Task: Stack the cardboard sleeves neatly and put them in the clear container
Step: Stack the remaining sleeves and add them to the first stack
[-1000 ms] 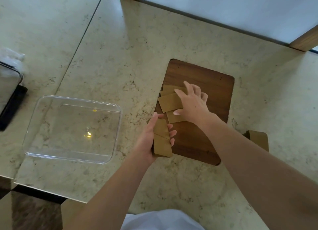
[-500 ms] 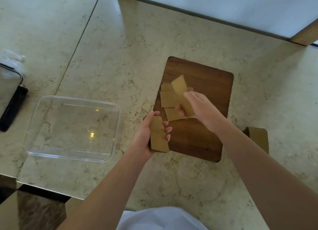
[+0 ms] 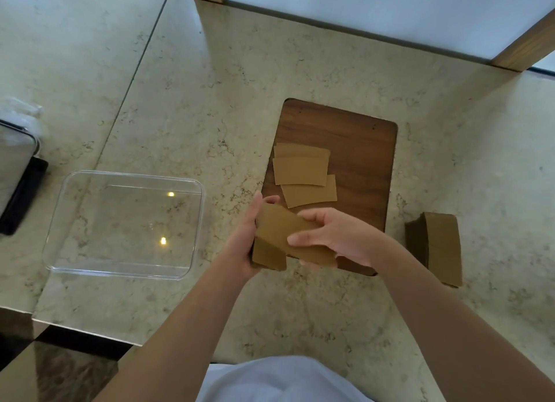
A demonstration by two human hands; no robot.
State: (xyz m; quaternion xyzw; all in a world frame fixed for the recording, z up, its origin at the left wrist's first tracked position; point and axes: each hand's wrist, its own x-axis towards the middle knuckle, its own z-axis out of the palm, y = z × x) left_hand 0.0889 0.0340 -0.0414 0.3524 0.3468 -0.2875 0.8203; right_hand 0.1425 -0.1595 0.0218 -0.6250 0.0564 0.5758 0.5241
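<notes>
Three flat brown cardboard sleeves (image 3: pixel 301 171) lie overlapping on the dark wooden board (image 3: pixel 360 149). My left hand (image 3: pixel 244 245) grips a small stack of sleeves (image 3: pixel 268 254) over the board's near-left corner. My right hand (image 3: pixel 339 236) holds one more sleeve (image 3: pixel 280 223) and lays it slantwise across that stack. The clear container (image 3: pixel 54 221) stands to the left of both hands with nothing inside. Another pile of sleeves (image 3: pixel 440 245) sits on the counter to the right of the board.
A marble counter (image 3: pixel 210 86) carries everything; its front edge drops off at the lower left. A dark tray with a metal-rimmed object (image 3: pixel 18 173) stands at the far left edge. A wall with wooden posts (image 3: pixel 522 50) runs along the back.
My right hand lifted a sleeve off the pile on the board and brought it back and left onto the stack in my left hand. Three sleeves remain on the board.
</notes>
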